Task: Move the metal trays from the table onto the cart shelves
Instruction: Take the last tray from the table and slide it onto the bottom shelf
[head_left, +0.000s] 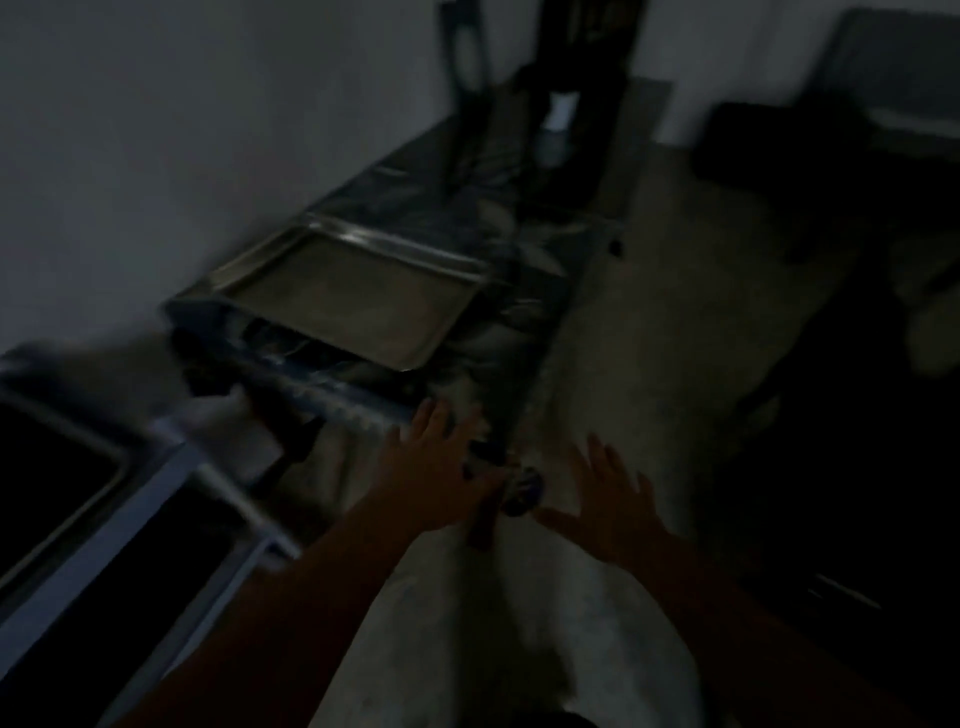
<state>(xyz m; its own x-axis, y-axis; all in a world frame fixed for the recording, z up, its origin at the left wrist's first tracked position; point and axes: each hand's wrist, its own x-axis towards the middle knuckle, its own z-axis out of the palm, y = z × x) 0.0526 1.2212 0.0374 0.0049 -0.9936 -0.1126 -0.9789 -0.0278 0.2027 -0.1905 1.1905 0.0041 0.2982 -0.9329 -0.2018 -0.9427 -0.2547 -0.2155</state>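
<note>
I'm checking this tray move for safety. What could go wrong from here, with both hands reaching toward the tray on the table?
1. The metal tray juts past the near end of the table, so a nudge might tip it off.
2. Left hand and right hand are both open and empty; in this dim, blurred view a grip could land badly.

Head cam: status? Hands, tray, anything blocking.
Left hand and right hand open, empty, short of the table. One metal tray on table, untouched. Cart at left. Dim, blurred; no obstruction seen.
</note>
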